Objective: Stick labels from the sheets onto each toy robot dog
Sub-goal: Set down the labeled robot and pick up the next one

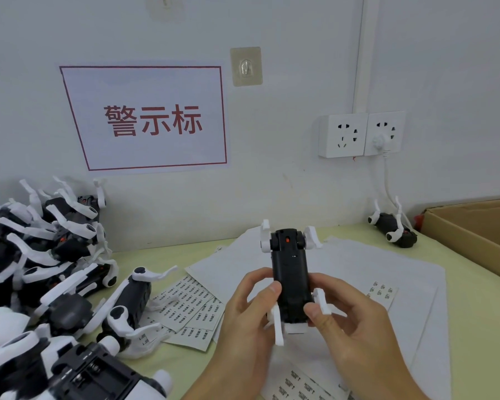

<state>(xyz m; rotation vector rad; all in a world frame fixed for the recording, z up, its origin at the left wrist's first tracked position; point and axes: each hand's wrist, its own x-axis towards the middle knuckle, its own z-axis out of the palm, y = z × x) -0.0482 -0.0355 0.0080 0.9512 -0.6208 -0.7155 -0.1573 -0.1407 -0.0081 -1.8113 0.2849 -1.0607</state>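
A black toy robot dog (290, 272) with white legs is held belly-up above the table, between both hands. My left hand (248, 316) grips its left side, thumb on the black belly. My right hand (355, 321) grips the right side, thumb by a white leg. Label sheets (189, 304) with rows of small printed stickers lie on the table left of my hands, and another label sheet (296, 385) lies under my wrists. A pile of black-and-white toy dogs (55, 272) fills the left side. One single dog (393, 228) lies belly-up at the back right.
White backing papers (358, 272) cover the pale green table (474, 327). A cardboard box (474, 229) stands at the right edge. On the wall behind hang a sign with red characters (150, 119), a wall socket (361, 134) with a white cable plugged in, and a clear hook (246, 66).
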